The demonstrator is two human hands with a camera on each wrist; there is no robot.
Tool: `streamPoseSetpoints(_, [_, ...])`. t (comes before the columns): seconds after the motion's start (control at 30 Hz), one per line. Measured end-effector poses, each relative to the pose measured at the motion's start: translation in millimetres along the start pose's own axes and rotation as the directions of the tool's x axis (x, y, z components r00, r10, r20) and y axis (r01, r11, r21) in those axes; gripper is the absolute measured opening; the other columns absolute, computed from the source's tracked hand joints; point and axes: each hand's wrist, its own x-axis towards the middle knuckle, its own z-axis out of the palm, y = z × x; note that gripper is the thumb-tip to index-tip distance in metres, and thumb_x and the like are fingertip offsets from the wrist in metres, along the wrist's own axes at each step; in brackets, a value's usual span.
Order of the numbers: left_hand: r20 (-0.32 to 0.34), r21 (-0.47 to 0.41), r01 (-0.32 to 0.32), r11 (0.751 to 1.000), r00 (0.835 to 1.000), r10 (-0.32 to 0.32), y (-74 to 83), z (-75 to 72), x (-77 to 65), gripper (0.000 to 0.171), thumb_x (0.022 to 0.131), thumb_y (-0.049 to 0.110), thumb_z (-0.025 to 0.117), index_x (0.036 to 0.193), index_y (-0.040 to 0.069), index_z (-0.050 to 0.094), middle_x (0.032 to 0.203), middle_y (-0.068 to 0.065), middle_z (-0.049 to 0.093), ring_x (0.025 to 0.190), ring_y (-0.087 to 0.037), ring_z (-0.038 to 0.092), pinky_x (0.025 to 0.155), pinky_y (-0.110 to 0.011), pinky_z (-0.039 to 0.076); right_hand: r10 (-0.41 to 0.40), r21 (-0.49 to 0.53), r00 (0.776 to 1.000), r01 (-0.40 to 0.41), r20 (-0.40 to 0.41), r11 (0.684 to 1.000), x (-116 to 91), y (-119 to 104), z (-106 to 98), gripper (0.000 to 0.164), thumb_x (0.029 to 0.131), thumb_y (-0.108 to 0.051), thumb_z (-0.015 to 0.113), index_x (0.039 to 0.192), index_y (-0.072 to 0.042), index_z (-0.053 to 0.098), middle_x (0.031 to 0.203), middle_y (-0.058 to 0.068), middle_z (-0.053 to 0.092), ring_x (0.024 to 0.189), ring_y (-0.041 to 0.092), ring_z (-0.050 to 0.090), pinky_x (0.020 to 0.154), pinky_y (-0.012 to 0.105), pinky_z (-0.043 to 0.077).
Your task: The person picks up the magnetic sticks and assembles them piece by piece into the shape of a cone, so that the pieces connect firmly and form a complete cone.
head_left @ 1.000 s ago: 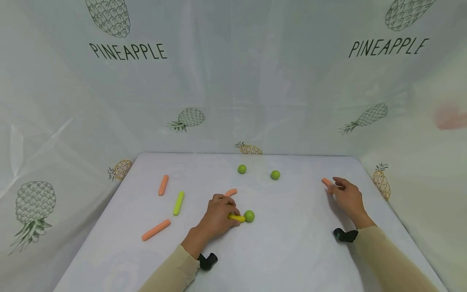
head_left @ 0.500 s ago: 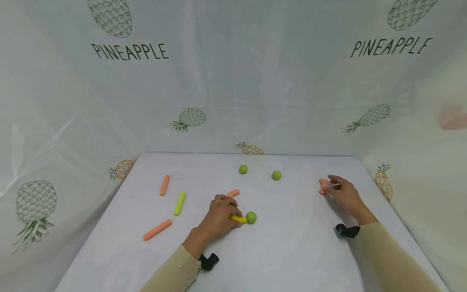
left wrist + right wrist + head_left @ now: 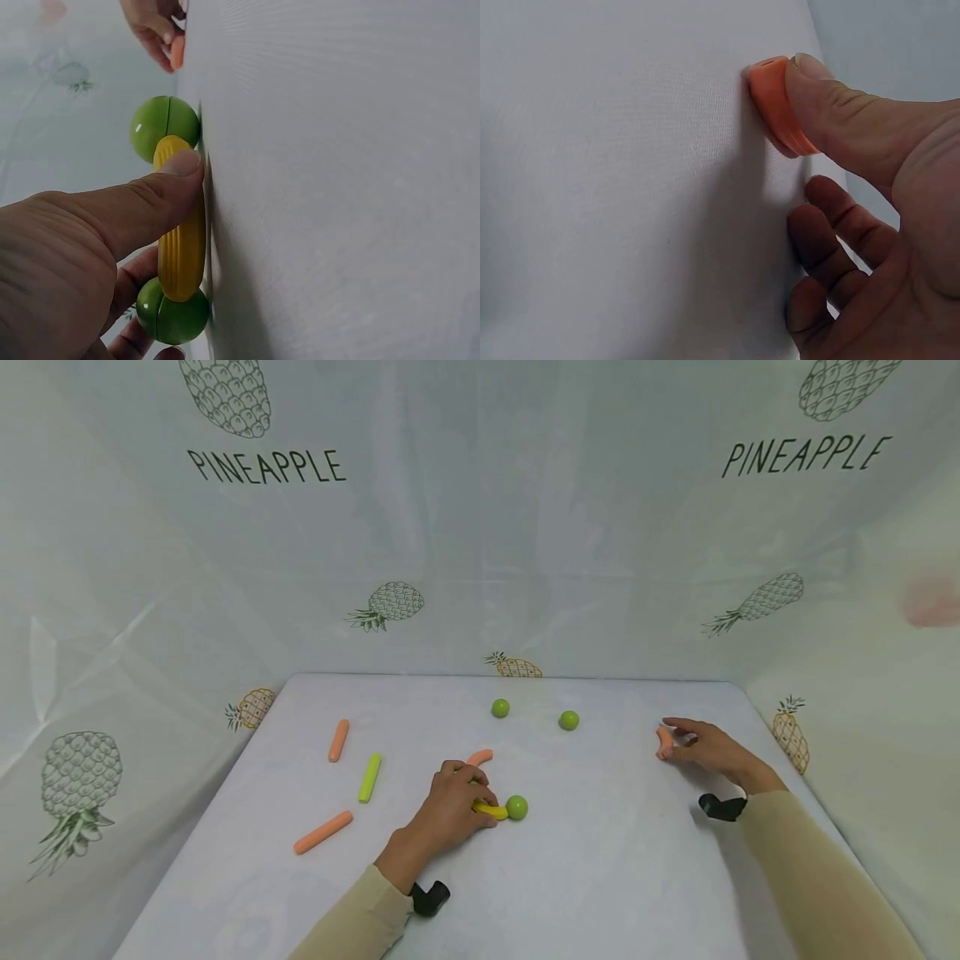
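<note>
In the head view, my left hand pinches a short yellow curved piece on the table. One of its ends meets a green ball. The left wrist view has the thumb lying across the ribbed yellow piece, with a second green ball at its near end, beside the fingers. Far to the right, my right hand holds a small orange curved piece. The thumb presses its side in the right wrist view; the index fingertip is hidden there. Another orange curved piece is partly covered by my left hand.
Two green balls, one left and one right, lie toward the table's back. On the left are a lime-green stick, a shorter orange stick and a longer orange stick. A pineapple-print sheet surrounds the white table.
The orange curved piece at my right hand has turned and shifted slightly left. My right wrist has swung outward, with the fingers now beyond the piece's far end. My left hand stays put.
</note>
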Motion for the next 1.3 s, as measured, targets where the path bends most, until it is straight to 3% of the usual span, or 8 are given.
streamPoseSetpoints(0.3, [0.002,0.001,0.001,1.0,1.0,-0.001,1.5,0.8,0.6,0.017,0.086,0.032,0.09,0.099,0.024,0.083,0.124,0.001,0.064,0.131,-0.031,0.044,0.106,-0.051,0.039,0.028,0.017,0.999,-0.028,-0.018,0.999,1.4,1.5,4.2,0.083,0.096,-0.04,0.079,0.158,-0.002,0.04,0.151,0.031,0.044,0.124,0.042,0.051,0.094,0.051,0.046])
streamPoseSetpoints(0.5, [-0.005,-0.004,0.002,1.0,1.0,-0.002,4.6,2.5,0.0,0.019,0.085,0.031,0.09,0.101,0.022,0.083,0.122,0.001,0.064,0.129,-0.032,0.044,0.106,-0.052,0.038,-0.02,0.026,0.992,0.023,-0.124,0.999,0.3,-1.6,18.1,0.08,0.095,-0.034,0.081,0.156,-0.002,0.04,0.135,0.029,0.06,0.12,0.041,0.059,0.095,0.054,0.049])
streamPoseSetpoints(0.7, [-0.015,-0.021,0.012,1.0,1.0,-0.013,7.6,3.3,-0.3,0.019,0.085,0.03,0.09,0.1,0.021,0.083,0.122,0.0,0.064,0.13,-0.033,0.044,0.108,-0.053,0.038,-0.046,0.011,0.969,0.05,-0.244,0.999,-1.7,-7.4,32.6,0.065,0.1,-0.026,0.075,0.154,-0.005,0.044,0.127,0.027,0.068,0.113,0.036,0.065,0.089,0.039,0.052])
streamPoseSetpoints(0.93, [-0.009,-0.028,0.023,0.999,1.0,-0.024,9.7,4.8,0.1,0.019,0.086,0.031,0.09,0.1,0.022,0.083,0.123,0.002,0.063,0.131,-0.029,0.043,0.109,-0.051,0.038,0.0,0.082,0.941,0.03,-0.338,0.996,-1.4,-13.8,46.6,0.054,0.107,-0.032,0.065,0.154,-0.01,0.05,0.132,0.028,0.067,0.113,0.034,0.066,0.079,0.023,0.052])
streamPoseSetpoints(1.13, [-0.012,-0.009,0.016,1.0,1.0,-0.016,10.7,7.1,-0.3,0.019,0.086,0.032,0.09,0.101,0.022,0.083,0.121,0.002,0.063,0.129,-0.029,0.043,0.107,-0.051,0.038,0.029,0.21,0.947,0.041,-0.32,0.977,-1.6,-25.2,57.9,0.055,0.107,-0.028,0.065,0.156,-0.011,0.048,0.137,0.029,0.064,0.097,0.016,0.069,0.075,0.025,0.058])
streamPoseSetpoints(1.3, [-0.022,-0.007,0.008,1.0,1.0,-0.008,11.2,8.1,-0.3,0.019,0.086,0.032,0.089,0.101,0.022,0.083,0.12,0.002,0.063,0.128,-0.028,0.044,0.106,-0.051,0.039,0.017,0.286,0.952,0.074,-0.305,0.955,-2.2,-37.2,69.4,0.054,0.106,-0.026,0.066,0.155,-0.01,0.049,0.136,0.03,0.065,0.096,0.013,0.07,0.077,0.027,0.061])
